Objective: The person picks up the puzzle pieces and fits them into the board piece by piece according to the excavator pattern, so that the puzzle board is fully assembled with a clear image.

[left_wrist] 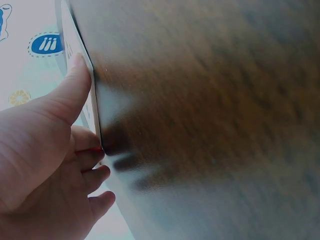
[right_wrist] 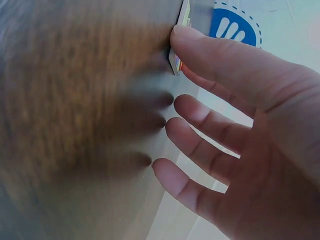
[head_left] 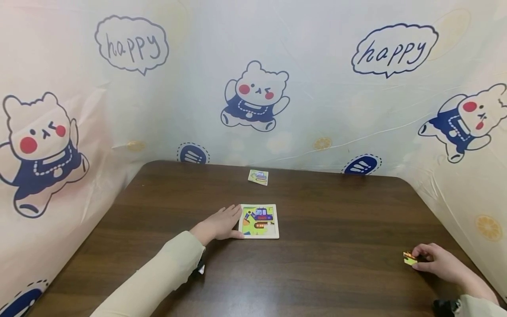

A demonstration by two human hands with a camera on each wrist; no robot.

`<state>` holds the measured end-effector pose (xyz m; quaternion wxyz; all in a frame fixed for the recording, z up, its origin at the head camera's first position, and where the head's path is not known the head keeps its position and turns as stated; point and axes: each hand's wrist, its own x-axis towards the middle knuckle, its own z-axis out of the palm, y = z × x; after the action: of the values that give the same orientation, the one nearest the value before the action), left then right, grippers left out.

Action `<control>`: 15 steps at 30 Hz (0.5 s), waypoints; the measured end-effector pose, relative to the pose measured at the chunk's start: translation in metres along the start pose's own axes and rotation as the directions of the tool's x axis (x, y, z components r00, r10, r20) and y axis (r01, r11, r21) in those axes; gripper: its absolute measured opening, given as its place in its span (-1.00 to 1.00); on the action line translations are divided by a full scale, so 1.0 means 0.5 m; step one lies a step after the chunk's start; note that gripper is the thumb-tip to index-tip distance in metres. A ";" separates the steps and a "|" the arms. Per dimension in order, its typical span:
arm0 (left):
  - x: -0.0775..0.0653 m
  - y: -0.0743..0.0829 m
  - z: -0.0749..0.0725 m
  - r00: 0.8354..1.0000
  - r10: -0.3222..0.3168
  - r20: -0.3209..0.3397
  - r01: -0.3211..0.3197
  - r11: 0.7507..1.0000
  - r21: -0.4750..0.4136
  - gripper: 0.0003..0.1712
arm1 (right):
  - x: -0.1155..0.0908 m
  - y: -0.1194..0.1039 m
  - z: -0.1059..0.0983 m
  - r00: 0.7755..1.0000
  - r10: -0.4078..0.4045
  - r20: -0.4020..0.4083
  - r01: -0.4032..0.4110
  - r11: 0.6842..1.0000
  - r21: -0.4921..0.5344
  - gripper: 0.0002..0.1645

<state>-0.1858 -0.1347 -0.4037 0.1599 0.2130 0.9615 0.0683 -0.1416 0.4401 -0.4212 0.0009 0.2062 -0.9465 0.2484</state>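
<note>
A square jigsaw puzzle (head_left: 259, 230) in a white frame lies on the table, with a purple digger on a green ground; a pale gap shows at its lower right. My left hand (head_left: 222, 223) rests at its left side, fingers stretched out, thumb at the lower corner. In the left wrist view, the thumb of the left hand (left_wrist: 55, 135) touches the frame's edge. Far to the right, my right hand (head_left: 439, 263) pinches a puzzle piece (head_left: 409, 259), orange and green, low over the table. The right wrist view shows the piece (right_wrist: 178, 50) edge-on between thumb and forefinger.
A small picture card (head_left: 258, 177) with a similar digger lies near the back edge of the dark wooden table (head_left: 336, 273). Patterned cloth (head_left: 317, 88) with bears and "happy" bubbles hangs around the back and sides of the table.
</note>
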 end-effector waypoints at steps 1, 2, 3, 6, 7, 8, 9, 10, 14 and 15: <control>0.000 0.000 0.000 1.000 0.001 0.001 -0.001 1.000 0.003 -0.05 | 0.001 -0.002 -0.002 1.000 0.010 0.020 -0.010 1.000 0.005 -0.73; 0.000 0.000 0.000 1.000 0.002 0.000 -0.002 1.000 0.005 -0.05 | 0.004 -0.006 -0.003 0.999 0.023 0.033 -0.024 1.000 0.008 -0.76; 0.000 0.000 0.000 1.000 0.003 0.000 -0.003 1.000 0.005 -0.05 | 0.007 -0.010 -0.005 0.998 0.041 0.050 -0.042 0.999 0.014 -0.78; 0.000 0.000 -0.001 1.000 0.005 0.000 -0.005 1.000 0.004 -0.05 | 0.020 -0.028 -0.010 0.989 0.122 0.078 -0.124 0.992 0.013 -0.80; 0.000 0.000 -0.001 1.000 0.006 -0.001 -0.006 1.000 0.004 -0.05 | 0.024 -0.035 -0.010 0.986 0.146 0.074 -0.147 0.989 0.005 -0.78; 0.000 0.000 -0.001 1.000 0.006 0.000 -0.006 1.000 0.003 -0.05 | 0.030 -0.042 -0.010 0.983 0.170 0.066 -0.171 0.985 0.003 -0.77; 0.000 -0.001 -0.001 1.000 0.007 0.000 -0.007 1.000 0.003 -0.05 | 0.036 -0.049 -0.010 0.982 0.182 0.059 -0.182 0.983 0.004 -0.76; 0.000 -0.001 -0.001 1.000 0.008 0.000 -0.008 1.000 0.003 -0.05 | 0.043 -0.056 -0.010 0.981 0.187 0.044 -0.188 0.982 0.000 -0.76; -0.001 0.000 -0.001 1.000 0.011 0.001 -0.011 1.000 0.002 -0.06 | 0.075 -0.086 -0.011 0.987 0.162 0.006 -0.162 0.987 -0.009 -0.75; -0.001 0.000 -0.001 1.000 0.010 0.001 -0.010 1.000 0.002 -0.06 | 0.084 -0.095 -0.011 0.989 0.150 -0.004 -0.150 0.989 -0.018 -0.75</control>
<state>-0.1854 -0.1351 -0.4032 0.1597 0.2180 0.9604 0.0683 -0.1620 0.3888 -0.3895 -0.0146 0.1340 -0.9615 0.2394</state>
